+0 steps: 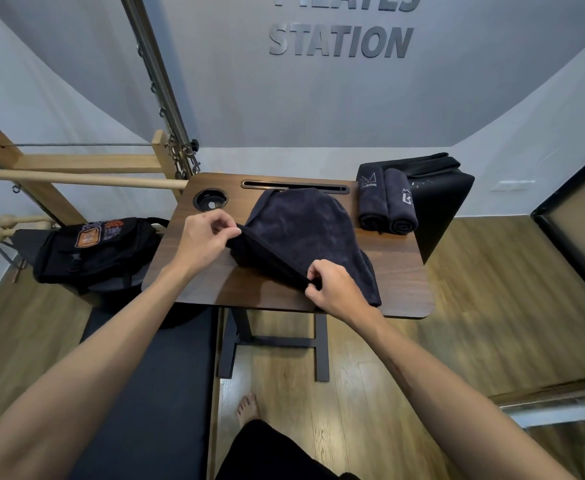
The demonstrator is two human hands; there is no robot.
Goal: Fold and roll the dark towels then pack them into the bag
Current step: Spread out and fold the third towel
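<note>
Both hands grip one dark towel point(301, 230) along its near folded edge: the left hand point(203, 242) pinches the fabric between thumb and fingertips at the left end of that edge, and the right hand point(332, 289) pinches the right end, close to the front edge of the tabletop point(215, 289). Between the two hands the edge is pulled into a taut, slightly raised ridge; beyond it the towel spreads toward the rear edge as a soft, rounded mass of matte, napped cloth, charcoal to near-black. The tabletop is dark wood-grain laminate with rounded corners, a round cup recess point(210, 199) at the rear left corner and a long narrow slot point(294, 186) along the rear edge. Two rolled towels point(386, 202) of the same dark fabric, cylindrical with light printed logos, lie side by side and touching at the rear right corner. A black fabric bag point(97, 251) with orange patches sits off the left edge, on a padded black platform point(145, 393).
</note>
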